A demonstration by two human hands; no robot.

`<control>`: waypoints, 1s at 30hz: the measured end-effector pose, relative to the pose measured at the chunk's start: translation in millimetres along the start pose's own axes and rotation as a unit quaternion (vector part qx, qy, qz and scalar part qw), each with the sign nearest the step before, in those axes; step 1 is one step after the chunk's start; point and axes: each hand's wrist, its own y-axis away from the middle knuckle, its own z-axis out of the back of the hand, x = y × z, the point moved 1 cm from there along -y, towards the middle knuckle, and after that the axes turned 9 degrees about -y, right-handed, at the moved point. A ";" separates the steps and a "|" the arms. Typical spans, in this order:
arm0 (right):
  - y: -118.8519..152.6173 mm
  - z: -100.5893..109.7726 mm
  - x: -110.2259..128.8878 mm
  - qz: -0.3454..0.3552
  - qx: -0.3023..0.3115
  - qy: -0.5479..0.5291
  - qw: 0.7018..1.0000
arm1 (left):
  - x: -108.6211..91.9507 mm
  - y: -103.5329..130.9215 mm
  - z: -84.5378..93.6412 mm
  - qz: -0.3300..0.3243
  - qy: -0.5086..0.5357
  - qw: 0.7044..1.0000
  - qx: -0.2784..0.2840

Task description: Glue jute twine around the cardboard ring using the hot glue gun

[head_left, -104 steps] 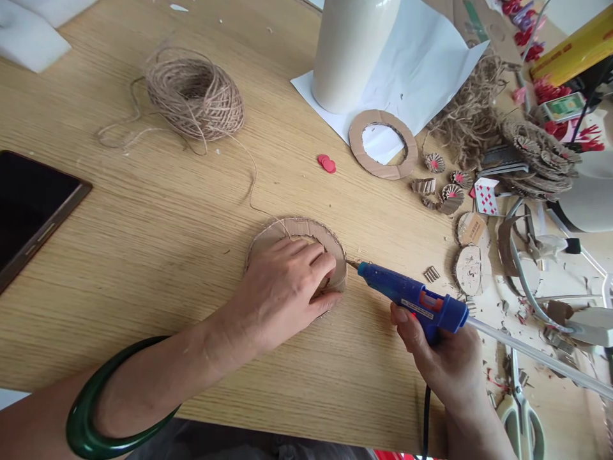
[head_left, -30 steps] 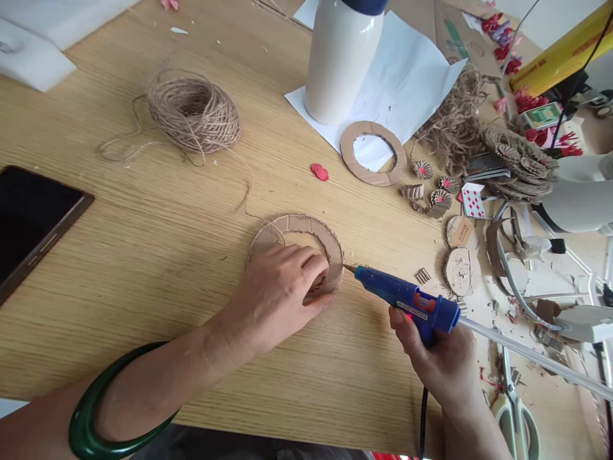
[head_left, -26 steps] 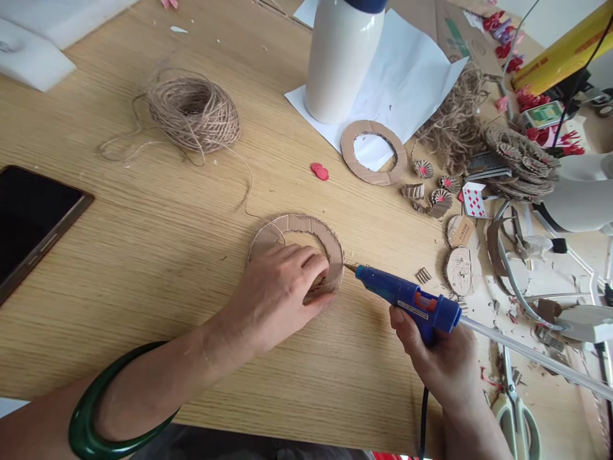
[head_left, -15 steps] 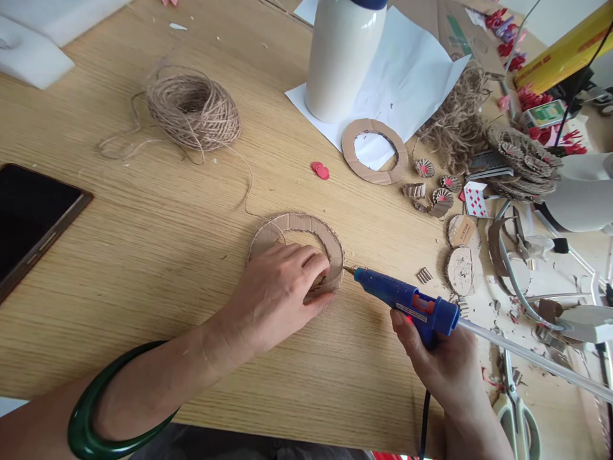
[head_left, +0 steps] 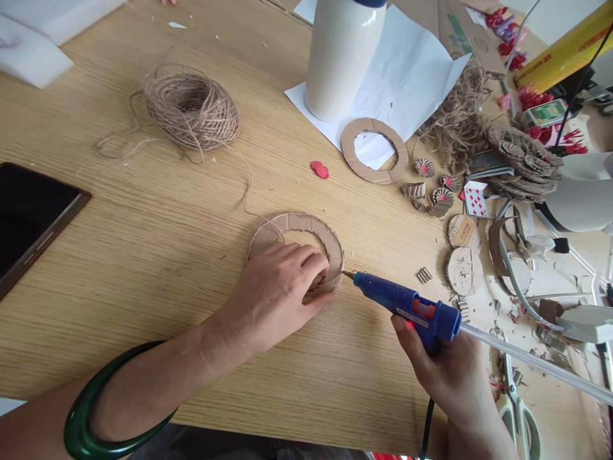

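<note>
My left hand (head_left: pixel 282 287) grips the lower part of a cardboard ring (head_left: pixel 306 222) lying on the wooden table, thumb along its outer edge. Thin twine runs from the ring's upper left to a ball of twine (head_left: pixel 191 112). In my right hand (head_left: pixel 450 370) is a blue glue gun (head_left: pixel 402 300) with a clear glue stick in its back. Its nozzle tip is at the ring's right outer edge; whether it touches cannot be made out.
A white bottle (head_left: pixel 342 61) stands on white paper (head_left: pixel 407 70), beside a second cardboard ring (head_left: pixel 354 172). A phone (head_left: pixel 36 220) lies at left. Red discs (head_left: pixel 320 169) lie above the held ring. Scissors (head_left: pixel 517 409) and scraps lie at right.
The glue gun's nozzle has shifted slightly down along the ring's right edge, and my right hand has moved slightly right and down. My left hand keeps its hold.
</note>
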 end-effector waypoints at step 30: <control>1.5 1.6 0.1 0.009 -0.005 -0.013 1.000 | 0.3 0.0 0.6 0.004 -0.004 1.000 0.006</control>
